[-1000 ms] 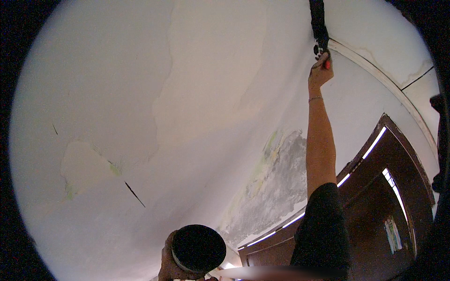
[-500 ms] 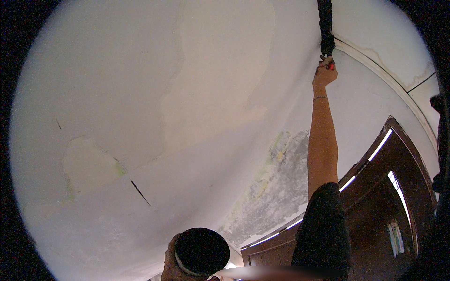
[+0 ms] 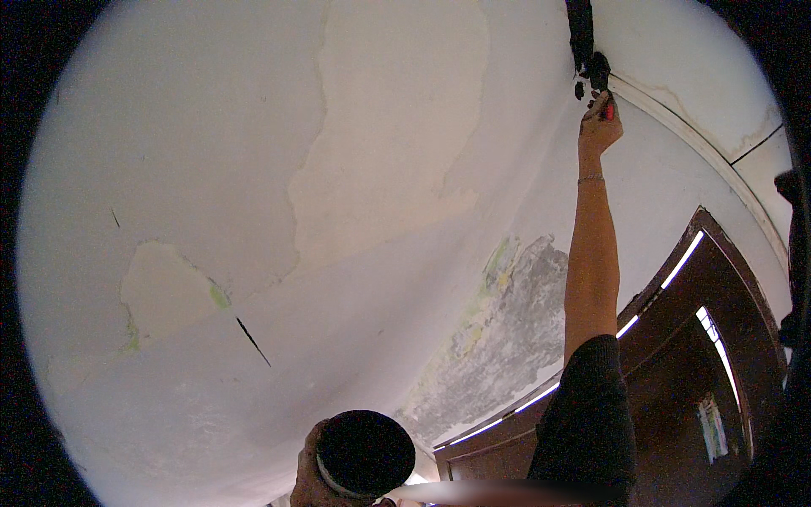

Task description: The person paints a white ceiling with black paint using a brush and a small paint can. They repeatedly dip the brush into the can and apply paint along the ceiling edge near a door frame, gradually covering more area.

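Observation:
My right hand [image 3: 601,122] is raised at the upper right, fingers closed on a small red tool [image 3: 608,111], whose head I cannot clearly make out among dark shapes. It is just below a long black strip [image 3: 579,34] on the white surface, with ragged black patches at its lower end. My left hand [image 3: 306,465], low at the centre, grips a round container [image 3: 363,448] with a dark, almost black inside.
The white surface [image 3: 203,152] has peeled patches, cracks and a grey, greenish mouldy area [image 3: 515,329]. A pale moulding [image 3: 676,118] runs across the upper right. A dark wooden door [image 3: 667,397] with light slits stands at the lower right, and a dark shape lies at the right edge.
My right hand and forearm have shifted a little to the right. The dark shapes at the strip's lower end look different. My left hand with the container has moved slightly rightward.

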Demonstrator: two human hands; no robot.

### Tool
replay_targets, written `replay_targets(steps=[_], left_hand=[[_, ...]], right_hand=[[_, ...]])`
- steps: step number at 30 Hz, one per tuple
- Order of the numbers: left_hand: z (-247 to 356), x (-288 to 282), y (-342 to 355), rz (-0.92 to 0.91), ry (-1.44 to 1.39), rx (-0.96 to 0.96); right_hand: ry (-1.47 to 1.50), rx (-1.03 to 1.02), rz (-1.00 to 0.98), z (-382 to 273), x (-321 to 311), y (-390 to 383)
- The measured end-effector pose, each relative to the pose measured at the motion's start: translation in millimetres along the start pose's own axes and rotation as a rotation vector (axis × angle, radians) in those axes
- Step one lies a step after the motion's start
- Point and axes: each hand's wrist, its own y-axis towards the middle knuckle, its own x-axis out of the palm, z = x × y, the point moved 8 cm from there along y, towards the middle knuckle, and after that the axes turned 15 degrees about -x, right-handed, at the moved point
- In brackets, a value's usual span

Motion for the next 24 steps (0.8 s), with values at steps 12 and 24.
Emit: replay_targets(steps=[12, 24], left_hand=[[0.5, 5.5, 5.2, -0.024, 0.024, 0.032], [8.8, -8.3, 8.4, -0.007, 0.043, 0.115]], right_hand=[[0.172, 0.208, 0.096, 29.4, 37.0, -42.2], [0.071, 0.089, 0.279, 25.6, 35.8, -33.4]])
